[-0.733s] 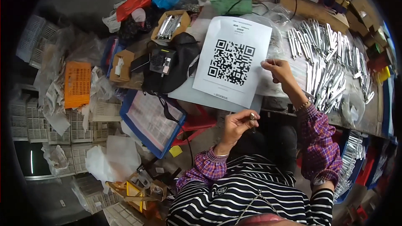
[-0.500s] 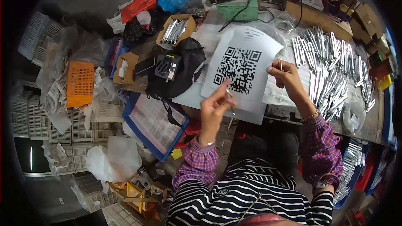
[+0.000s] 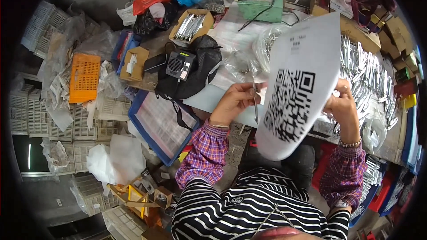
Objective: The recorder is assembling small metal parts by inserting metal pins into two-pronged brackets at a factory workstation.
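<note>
We see a white paper sheet with a big black-and-white square code on it, up in the air, with its bottom end past the near edge of the surface. The right hand pinches its right edge, thumb and fingers squeezed together. The left hand is near the sheet's left side, its fingertips closed around a thin metal piece; we can't tell if it touches the paper. Shiny metal strips lie in a heap behind the right hand. The sheet bends at the bottom, so we think it is light and floppy and could crease or tear. We would hold it gently by both side edges. The metal piece looks hard, stiff and maybe slippery, so we would pinch it around its middle.
</note>
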Demonstrator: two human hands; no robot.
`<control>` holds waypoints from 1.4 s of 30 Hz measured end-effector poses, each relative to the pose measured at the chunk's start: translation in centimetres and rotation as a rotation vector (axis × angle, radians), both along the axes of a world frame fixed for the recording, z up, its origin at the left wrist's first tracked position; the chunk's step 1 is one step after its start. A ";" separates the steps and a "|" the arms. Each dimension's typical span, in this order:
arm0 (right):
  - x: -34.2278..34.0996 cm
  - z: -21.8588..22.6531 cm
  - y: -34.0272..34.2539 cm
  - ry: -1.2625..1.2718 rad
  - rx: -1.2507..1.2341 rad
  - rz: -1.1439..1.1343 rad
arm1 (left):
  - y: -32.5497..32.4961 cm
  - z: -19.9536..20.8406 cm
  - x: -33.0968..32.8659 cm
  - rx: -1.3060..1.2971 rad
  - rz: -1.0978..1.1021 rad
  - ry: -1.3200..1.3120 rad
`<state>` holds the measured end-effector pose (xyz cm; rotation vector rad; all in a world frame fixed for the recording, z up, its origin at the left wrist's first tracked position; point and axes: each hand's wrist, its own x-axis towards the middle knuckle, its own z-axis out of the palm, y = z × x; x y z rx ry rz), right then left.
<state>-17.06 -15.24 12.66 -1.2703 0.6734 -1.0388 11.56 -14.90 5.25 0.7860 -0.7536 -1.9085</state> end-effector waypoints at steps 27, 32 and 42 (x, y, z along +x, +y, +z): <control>-3.4 -1.3 3.4 0.273 0.177 -0.351 | -2.0 9.1 2.0 -0.471 0.049 -0.517; -2.1 -0.8 3.7 0.306 0.273 -0.398 | -4.9 11.8 4.6 -0.531 0.202 -0.623; -2.2 -3.4 5.2 0.335 0.400 -0.283 | -16.2 16.7 15.4 -0.576 0.679 -0.504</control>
